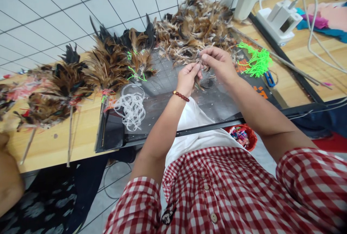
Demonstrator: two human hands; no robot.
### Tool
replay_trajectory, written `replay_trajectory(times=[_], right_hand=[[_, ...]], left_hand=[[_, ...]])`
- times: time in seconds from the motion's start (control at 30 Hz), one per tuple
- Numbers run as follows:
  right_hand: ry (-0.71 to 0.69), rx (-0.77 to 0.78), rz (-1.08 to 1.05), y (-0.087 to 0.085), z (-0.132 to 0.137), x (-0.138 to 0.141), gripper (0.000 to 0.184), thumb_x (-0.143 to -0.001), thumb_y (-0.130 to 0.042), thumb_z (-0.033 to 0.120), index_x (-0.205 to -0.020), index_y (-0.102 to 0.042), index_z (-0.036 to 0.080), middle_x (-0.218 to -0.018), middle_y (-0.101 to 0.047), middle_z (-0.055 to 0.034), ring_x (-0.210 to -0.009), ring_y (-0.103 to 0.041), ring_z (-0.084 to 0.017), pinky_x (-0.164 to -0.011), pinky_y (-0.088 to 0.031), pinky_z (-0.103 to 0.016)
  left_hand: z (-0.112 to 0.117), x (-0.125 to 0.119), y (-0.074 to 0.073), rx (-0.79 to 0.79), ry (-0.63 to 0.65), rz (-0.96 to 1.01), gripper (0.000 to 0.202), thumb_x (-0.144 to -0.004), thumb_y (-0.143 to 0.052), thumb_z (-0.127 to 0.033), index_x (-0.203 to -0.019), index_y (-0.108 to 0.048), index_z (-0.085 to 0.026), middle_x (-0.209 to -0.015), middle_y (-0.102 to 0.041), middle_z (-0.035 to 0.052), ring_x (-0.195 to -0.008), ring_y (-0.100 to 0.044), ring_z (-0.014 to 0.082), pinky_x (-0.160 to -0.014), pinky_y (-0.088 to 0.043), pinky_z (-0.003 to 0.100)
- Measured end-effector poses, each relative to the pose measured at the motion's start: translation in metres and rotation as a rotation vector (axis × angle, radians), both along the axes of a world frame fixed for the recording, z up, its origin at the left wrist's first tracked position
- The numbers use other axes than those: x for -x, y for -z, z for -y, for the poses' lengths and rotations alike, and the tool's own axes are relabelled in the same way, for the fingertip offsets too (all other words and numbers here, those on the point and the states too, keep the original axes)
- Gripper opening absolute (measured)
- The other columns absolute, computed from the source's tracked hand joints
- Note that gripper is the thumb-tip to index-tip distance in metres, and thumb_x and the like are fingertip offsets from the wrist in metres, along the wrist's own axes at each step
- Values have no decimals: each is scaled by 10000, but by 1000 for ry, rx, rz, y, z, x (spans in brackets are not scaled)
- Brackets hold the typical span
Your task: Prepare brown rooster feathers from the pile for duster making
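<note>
My left hand [187,78], with a beaded bracelet at the wrist, is closed in a pinch on a few feathers [200,83] whose brown tips hang below the fingers. Close beside it, my right hand [219,63] pinches the upper, greyish ends of the same feathers. Both hands are above a dark, glossy board [168,100] in a black frame. Just behind them rises a large heap of loose brown feathers [195,28]. Left of the hands lie small feather bunches tied with green strands [137,73] and a tangle of clear plastic strips [131,107].
Bright green ties [256,60] and a blue-handled tool [269,78] lie to the right, near thin sticks [287,62]. A white power strip [276,28] with cables stands behind. Feather dusters [70,78] lie left, near another person's arm [9,180]. A red basket [252,138] sits below.
</note>
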State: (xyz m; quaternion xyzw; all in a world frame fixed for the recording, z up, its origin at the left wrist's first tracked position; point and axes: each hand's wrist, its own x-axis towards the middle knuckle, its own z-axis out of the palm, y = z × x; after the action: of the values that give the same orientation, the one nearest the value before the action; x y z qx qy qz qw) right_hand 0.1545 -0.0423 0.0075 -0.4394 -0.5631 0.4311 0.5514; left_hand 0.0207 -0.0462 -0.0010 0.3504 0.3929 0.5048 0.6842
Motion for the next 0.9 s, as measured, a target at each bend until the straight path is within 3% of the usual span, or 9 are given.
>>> replay_trajectory(times=[0.17, 0.33, 0.47, 0.6, 0.73, 0.83, 0.9], right_hand=[[-145, 94, -13, -3, 1, -2, 570, -640, -881, 779, -780, -696, 259, -653, -623, 4, -634, -632, -186, -574, -556, -344], [-92, 88, -33, 4, 2, 1, 523, -665, -894, 718, -685, -633, 264, -600, -569, 14, -560, -562, -167, -499, -492, -334], [-110, 131, -26, 13, -6, -1, 477, -724, -859, 676, -700, -645, 251, -604, -587, 10, -558, -552, -161, -517, -475, -331], [-12, 14, 201, 15, -48, -15, 369, -797, -864, 506, -710, -633, 231, -667, -631, -2, -702, -609, -173, -648, -497, -317], [179, -120, 507, 14, -114, -21, 419, -870, -820, 207, -649, -466, 242, -655, -601, -12, -922, -630, -189, -862, -481, -297], [272, -46, 699, 10, -143, -12, 571, -893, -745, 38, -605, -306, 263, -602, -495, 7, -954, -585, -160, -978, -415, -301], [279, -2, 802, 3, -144, -7, 566, -870, -717, -31, -601, -307, 251, -602, -462, 11, -958, -565, -167, -1033, -387, -343]], left_hand=[[2, -1, 1, 65, 52, 1, 200, -931, -776, -321, -804, -680, -200, -550, -537, -62, -509, -532, 57, -566, -453, 178], [3, -2, 5, 1, 155, -36, 161, -942, -757, -325, -864, -697, -197, -624, -610, -39, -573, -590, 71, -608, -496, 185], [-1, -3, 11, -4, 112, -58, 183, -962, -726, -319, -831, -685, -198, -582, -555, -49, -536, -542, 63, -568, -469, 176], [-7, 1, 13, 65, 16, -10, 284, -995, -673, -287, -737, -607, -188, -559, -496, -59, -491, -474, 46, -518, -409, 165], [-11, 8, 8, 165, -75, 89, 260, -1001, -665, -324, -787, -589, -198, -574, -474, -67, -506, -479, 56, -535, -419, 177], [-11, 10, 3, 228, -126, 163, 274, -1004, -659, -304, -775, -554, -196, -572, -436, -79, -496, -458, 54, -542, -414, 185], [-11, 11, 1, 257, -148, 198, 284, -1009, -651, -291, -767, -537, -194, -570, -420, -83, -490, -448, 52, -538, -403, 186]])
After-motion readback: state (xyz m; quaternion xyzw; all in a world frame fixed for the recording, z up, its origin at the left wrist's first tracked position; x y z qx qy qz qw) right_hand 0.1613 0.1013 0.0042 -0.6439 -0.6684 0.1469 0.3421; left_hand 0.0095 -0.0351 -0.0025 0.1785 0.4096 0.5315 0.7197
